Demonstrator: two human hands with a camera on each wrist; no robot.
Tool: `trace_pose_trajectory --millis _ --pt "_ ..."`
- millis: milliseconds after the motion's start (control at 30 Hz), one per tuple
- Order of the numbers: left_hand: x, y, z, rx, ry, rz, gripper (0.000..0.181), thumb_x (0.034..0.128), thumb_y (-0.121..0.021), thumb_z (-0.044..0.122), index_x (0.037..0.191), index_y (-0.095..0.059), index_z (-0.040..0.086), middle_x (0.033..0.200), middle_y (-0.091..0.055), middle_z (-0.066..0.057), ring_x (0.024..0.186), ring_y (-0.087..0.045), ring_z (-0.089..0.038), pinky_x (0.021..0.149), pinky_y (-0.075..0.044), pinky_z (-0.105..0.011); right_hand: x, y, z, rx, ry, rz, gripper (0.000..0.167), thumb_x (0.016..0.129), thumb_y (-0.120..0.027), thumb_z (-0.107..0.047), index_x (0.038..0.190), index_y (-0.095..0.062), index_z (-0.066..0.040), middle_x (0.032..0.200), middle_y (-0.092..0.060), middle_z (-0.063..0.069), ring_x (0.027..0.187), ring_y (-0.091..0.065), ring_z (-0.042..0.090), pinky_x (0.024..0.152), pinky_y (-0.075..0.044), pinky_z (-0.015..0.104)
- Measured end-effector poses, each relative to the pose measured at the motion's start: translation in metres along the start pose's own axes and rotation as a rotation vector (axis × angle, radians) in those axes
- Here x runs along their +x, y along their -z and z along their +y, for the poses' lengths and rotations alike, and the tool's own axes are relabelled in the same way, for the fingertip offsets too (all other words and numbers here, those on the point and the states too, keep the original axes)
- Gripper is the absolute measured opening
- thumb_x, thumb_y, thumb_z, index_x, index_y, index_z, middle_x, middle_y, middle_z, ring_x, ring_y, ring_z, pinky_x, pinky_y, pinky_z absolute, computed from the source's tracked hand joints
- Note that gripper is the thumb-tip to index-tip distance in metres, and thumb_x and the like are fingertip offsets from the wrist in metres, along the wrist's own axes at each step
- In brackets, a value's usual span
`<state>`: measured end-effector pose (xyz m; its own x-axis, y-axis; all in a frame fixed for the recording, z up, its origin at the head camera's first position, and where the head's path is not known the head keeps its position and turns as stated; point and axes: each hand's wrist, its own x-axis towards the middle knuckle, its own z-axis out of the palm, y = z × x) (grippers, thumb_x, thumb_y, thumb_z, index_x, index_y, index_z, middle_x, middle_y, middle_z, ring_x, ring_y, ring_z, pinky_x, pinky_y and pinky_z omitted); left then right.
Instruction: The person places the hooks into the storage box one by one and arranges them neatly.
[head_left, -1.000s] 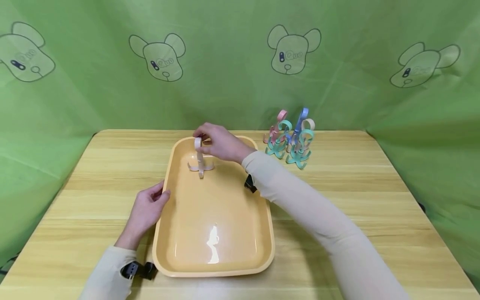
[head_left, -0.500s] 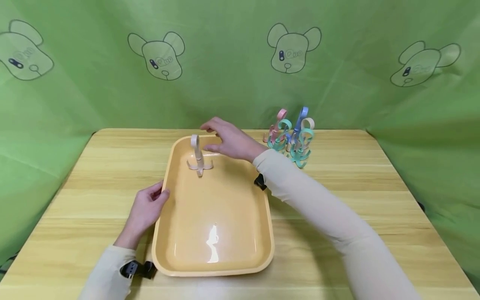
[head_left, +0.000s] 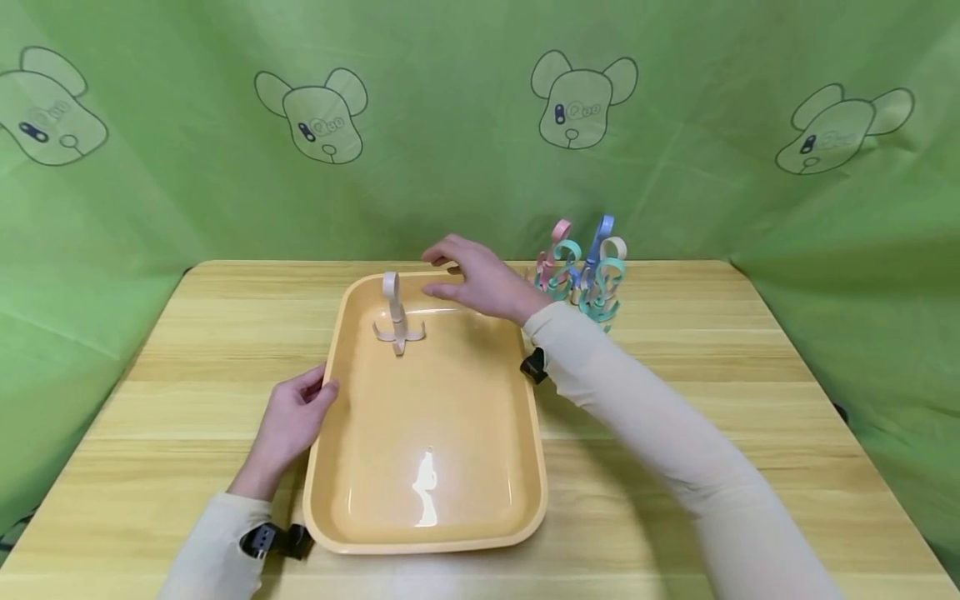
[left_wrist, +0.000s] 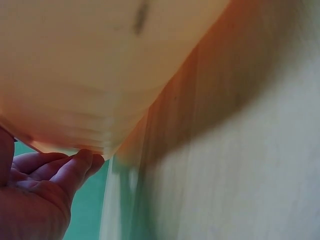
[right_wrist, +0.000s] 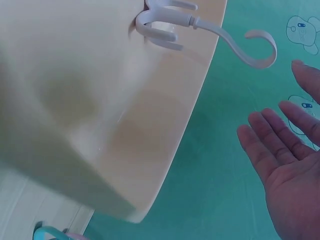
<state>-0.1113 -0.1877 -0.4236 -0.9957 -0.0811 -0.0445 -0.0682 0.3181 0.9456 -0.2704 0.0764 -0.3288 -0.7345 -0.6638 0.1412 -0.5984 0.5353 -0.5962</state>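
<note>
Pale-pink plastic multi-prong hook [head_left: 399,327] prob. light/stiff, best held by stem [right_wrist: 177,18]; R hand [head_left: 483,279] empty, fingers loose, L hand [head_left: 294,417] pinching orange plastic tray [head_left: 442,408].

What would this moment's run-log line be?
left hand: holds light-orange rectangular plastic tray | pale-pink plastic pronged hook: standing inside tray | right hand: empty, not touching hook

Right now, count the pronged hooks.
6: pale hook in the tray; to its right, clustered, pink hook, blue hook, beige hook, left teal hook, right teal hook. Overlap may hide more.
</note>
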Motion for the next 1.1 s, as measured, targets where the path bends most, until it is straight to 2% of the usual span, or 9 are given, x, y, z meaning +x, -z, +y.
trace_pose_trajectory --millis 233,500,667,867,1100 --pt "0.0 0.0 0.003 0.035 -0.015 -0.001 0.042 0.0995 -0.053 0.007 0.137 -0.048 -0.012 0.124 -0.057 -0.033 0.105 -0.063 -0.038 0.078 -0.055 -0.025 -0.007 0.004 0.006 0.031 -0.017 0.015 0.046 0.092 -0.07 -0.028 0.13 -0.057 -0.005 0.125 -0.056 0.005 0.118 -0.052 0.019 0.101 -0.043 0.029" --pt "0.0 0.001 0.003 0.057 -0.012 0.001 0.042 0.0997 -0.053 0.008 0.137 -0.048 -0.012 0.124 -0.057 -0.032 0.106 -0.062 -0.038 0.077 -0.054 -0.021 -0.018 0.009 0.009 0.058 -0.01 0.036 0.046 0.093 -0.07 -0.024 0.13 -0.057 -0.002 0.124 -0.056 0.007 0.117 -0.053 0.019 0.101 -0.043 0.027" --pt "-0.001 0.003 0.002 0.066 -0.019 -0.004 0.042 0.0996 -0.053 0.008 0.136 -0.049 -0.012 0.121 -0.059 -0.033 0.103 -0.064 -0.038 0.076 -0.055 -0.023 -0.029 0.019 0.013 0.093 -0.019 0.073 0.041 0.092 -0.071 -0.018 0.126 -0.059 0.0 0.121 -0.059 0.009 0.115 -0.056 0.024 0.1 -0.045 0.031" --pt "-0.001 0.004 0.001 0.059 -0.032 0.005 0.041 0.0985 -0.053 0.007 0.134 -0.051 -0.013 0.115 -0.062 -0.032 0.097 -0.066 -0.037 0.072 -0.056 -0.024 -0.037 0.025 0.018 0.087 -0.012 0.096 0.037 0.093 -0.07 -0.019 0.124 -0.061 -0.001 0.119 -0.06 0.007 0.114 -0.057 0.025 0.099 -0.046 0.033" --pt "0.0 0.002 0.002 0.048 -0.04 -0.011 0.042 0.0989 -0.053 0.007 0.134 -0.049 -0.014 0.12 -0.059 -0.033 0.102 -0.064 -0.037 0.076 -0.057 -0.027 -0.06 0.037 0.027 0.147 -0.017 0.159 0.029 0.094 -0.067 -0.015 0.12 -0.064 -0.002 0.116 -0.062 0.007 0.112 -0.06 0.025 0.097 -0.048 0.035"
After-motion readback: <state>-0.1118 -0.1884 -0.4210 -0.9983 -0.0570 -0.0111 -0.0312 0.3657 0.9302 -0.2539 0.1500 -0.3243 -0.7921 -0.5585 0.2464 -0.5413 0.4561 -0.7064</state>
